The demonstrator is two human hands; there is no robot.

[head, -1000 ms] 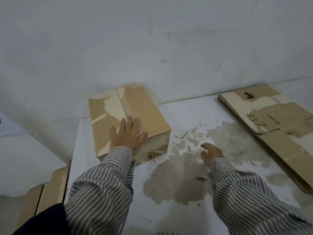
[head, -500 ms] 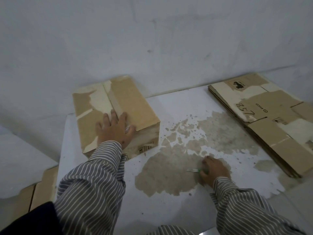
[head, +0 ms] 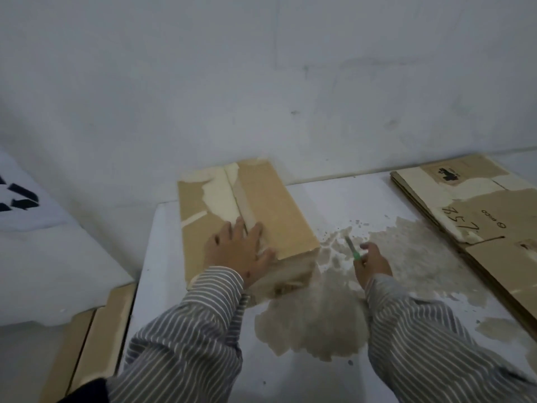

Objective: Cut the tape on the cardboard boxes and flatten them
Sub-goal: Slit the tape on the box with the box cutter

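My right hand is curled round a little cutter, green at the grip with the blade end poking up and away from me, held just above the stained table a bit to the right of the box. My left hand lies flat on top of the cardboard box, fingers straight and spread, not gripping anything, just pinning it down near the front edge.

How I'd play the cut: I think the trick is keeping that left hand off the line. Right now my fingers sit right across the near end of the tape seam, so I'd slide them to one side before the blade comes over. Then start at the far end by the wall and pull toward me shallow, only deep enough to split the tape.

The box itself is still closed, sitting at the back left of the table, up against or nearly against the wall. Its top skin is torn in pale patches left of the seam, and the near face looks scuffed too, so probably soft in spots. A stack of flattened boxes already lies at the right.
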